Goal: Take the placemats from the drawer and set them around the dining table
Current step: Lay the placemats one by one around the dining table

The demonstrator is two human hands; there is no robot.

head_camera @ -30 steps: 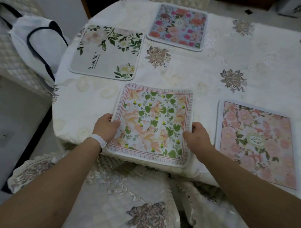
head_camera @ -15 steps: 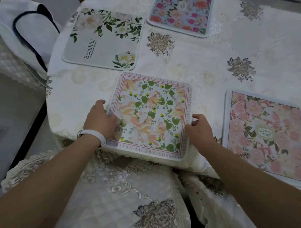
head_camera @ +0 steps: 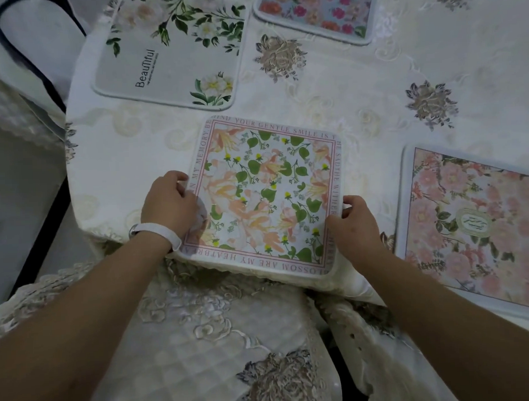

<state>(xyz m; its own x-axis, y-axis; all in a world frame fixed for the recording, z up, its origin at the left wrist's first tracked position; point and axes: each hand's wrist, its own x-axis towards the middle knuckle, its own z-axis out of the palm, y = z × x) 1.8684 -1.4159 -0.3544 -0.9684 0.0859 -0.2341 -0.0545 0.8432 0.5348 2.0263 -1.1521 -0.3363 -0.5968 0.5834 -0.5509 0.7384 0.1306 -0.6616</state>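
Observation:
A square placemat with peach flowers, green leaves and a lettered pink border point(head_camera: 266, 197) lies at the near edge of the dining table point(head_camera: 141, 144). My left hand point(head_camera: 169, 200), with a white wristband, grips its left edge. My right hand point(head_camera: 352, 224) pinches its right edge. Other placemats lie flat on the cream tablecloth: a white "Beautiful" one point(head_camera: 174, 50) at the far left, a blue floral one point(head_camera: 316, 12) at the far middle, and a pink rose one point(head_camera: 474, 226) at the near right.
A chair with a quilted, embroidered cover point(head_camera: 202, 346) stands right below the table's near edge. A white bag with dark handles point(head_camera: 32, 40) hangs on another chair at the far left. Grey floor point(head_camera: 14, 191) shows on the left.
The placemat slid a little farther onto the table between both hands, and my view tilted down and closer. My hands kept their hold on its side edges.

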